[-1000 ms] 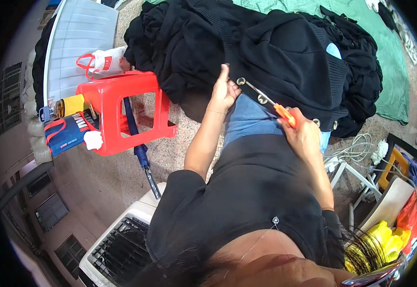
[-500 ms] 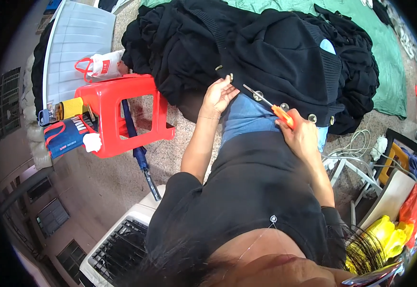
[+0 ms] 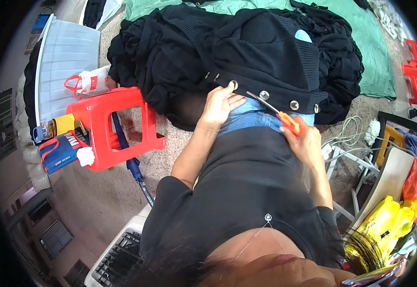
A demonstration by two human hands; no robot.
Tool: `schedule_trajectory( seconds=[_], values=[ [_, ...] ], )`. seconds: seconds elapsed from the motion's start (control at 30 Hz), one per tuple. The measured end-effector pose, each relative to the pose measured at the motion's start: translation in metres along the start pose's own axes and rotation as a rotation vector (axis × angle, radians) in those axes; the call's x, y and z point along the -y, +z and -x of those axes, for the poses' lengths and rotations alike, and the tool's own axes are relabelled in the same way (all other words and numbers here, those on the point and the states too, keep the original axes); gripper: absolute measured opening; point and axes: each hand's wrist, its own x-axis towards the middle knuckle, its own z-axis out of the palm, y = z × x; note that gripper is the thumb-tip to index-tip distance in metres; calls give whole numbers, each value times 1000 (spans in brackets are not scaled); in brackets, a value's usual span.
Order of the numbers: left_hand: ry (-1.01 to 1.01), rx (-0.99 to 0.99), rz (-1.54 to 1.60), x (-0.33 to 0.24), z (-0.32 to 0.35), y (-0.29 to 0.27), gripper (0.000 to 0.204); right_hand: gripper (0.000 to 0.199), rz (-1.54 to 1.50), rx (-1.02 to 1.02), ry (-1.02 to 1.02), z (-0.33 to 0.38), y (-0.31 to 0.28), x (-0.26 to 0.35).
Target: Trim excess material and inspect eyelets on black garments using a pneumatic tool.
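A black knit cardigan (image 3: 261,64) with ribbed bands and several shiny round buttons lies across my lap and over a dark heap of cloth. My left hand (image 3: 219,104) pinches the button band's edge between thumb and forefinger, right at a button (image 3: 234,85); its other fingers are loosely extended. In my right hand (image 3: 305,142) is a slim tool with an orange handle (image 3: 289,123) and a thin, pointed metal blade. Its tip points up and left, close to the band between two buttons, near my left fingertips. I cannot tell whether it touches the cloth.
At left stands a red plastic stool (image 3: 108,119) with a white bag (image 3: 91,81) and a blue bag (image 3: 62,152) by it. A folded umbrella (image 3: 133,165) leans beside the stool. Green cloth (image 3: 380,71) lies beyond the heap. Cables (image 3: 349,136) and a yellow bag (image 3: 385,225) are at right.
The view has shifted slightly. My left fingers have closed on the band at a button, and the band lies flatter. The tool stays in my right hand, its tip still near the band.
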Motion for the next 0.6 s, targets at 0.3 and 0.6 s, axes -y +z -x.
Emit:
schedule_trajectory(
  seconds=[0.3,0.6],
  values=[
    [-1,48,205,-21,-25,-53,19,28,-158,-117,40,-12,4,7],
    [178,-21,-144,-11,-21,-20,23,29,-85,-78,85,-9,12,3]
  ],
)
